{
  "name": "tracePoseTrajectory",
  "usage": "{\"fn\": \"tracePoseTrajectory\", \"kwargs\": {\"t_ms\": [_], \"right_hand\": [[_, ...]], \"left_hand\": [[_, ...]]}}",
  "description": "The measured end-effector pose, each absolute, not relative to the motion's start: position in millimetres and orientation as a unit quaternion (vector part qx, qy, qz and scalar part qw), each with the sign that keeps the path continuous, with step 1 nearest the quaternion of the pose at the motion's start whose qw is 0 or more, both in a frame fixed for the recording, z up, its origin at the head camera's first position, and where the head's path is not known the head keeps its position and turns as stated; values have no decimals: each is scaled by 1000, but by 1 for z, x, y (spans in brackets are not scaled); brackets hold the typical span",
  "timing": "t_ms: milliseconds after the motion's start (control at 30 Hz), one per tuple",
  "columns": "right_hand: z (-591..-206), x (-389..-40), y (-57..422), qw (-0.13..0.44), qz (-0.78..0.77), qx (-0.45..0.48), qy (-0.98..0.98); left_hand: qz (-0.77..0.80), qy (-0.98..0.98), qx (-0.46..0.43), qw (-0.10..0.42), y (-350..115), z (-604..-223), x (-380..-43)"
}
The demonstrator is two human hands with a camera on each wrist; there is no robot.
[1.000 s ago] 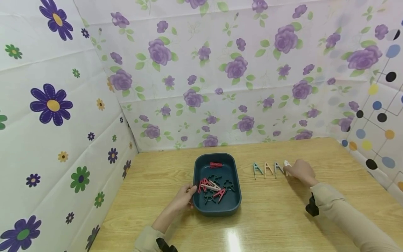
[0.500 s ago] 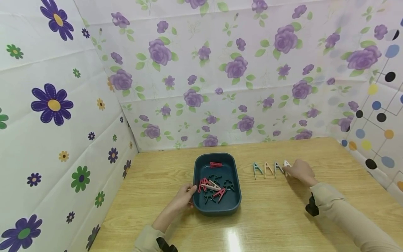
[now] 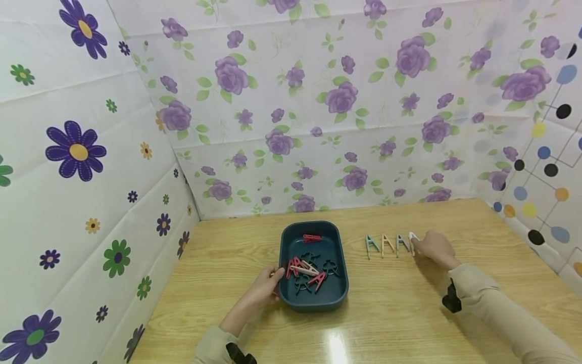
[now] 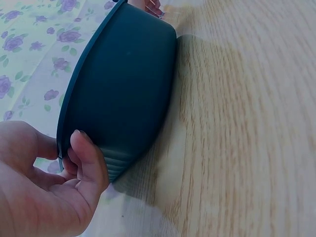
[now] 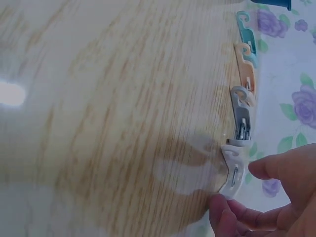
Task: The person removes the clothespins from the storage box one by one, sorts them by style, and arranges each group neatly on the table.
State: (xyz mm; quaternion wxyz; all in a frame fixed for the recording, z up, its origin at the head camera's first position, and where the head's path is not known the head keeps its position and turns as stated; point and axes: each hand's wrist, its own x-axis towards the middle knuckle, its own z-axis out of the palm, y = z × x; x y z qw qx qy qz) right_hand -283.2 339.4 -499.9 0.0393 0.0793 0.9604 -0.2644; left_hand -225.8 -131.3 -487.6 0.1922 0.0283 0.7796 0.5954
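Note:
A dark teal plastic bin (image 3: 343, 283) stands on the table, holding several red clothespins, pale ones and dark green clips. My left hand (image 3: 265, 283) grips its left wall, with thumb and fingers pinching the rim in the left wrist view. At the right, my right hand (image 3: 434, 246) has its thumb and fingers around a white clothespin (image 5: 233, 165). That clothespin is last in a row beside a grey clothespin (image 3: 400, 244), a peach clothespin (image 3: 386, 244) and a teal clothespin (image 3: 370, 245), all with their legs pointing toward me.
The wooden table (image 3: 386, 313) ends at a flowered cloth backdrop (image 3: 291, 167) close behind the row. More patterned cloth (image 3: 113, 212) hangs along the left, and dotted cloth (image 3: 545, 202) along the right.
The white clothespin has shifted slightly left and straightened toward the grey one, and the right hand's fingers have moved a little with it. The left hand and bin have stayed still.

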Motion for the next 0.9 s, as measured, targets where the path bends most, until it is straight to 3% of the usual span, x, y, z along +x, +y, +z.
{"fn": "tracePoseTrajectory", "kwargs": {"t_ms": [333, 900], "right_hand": [[-489, -280, 339, 55, -237, 95, 965], [-489, -288, 331, -17, -256, 24, 966]], "left_hand": [[600, 775, 21, 198, -132, -492, -228], [603, 771, 24, 204, -134, -492, -227]]}}
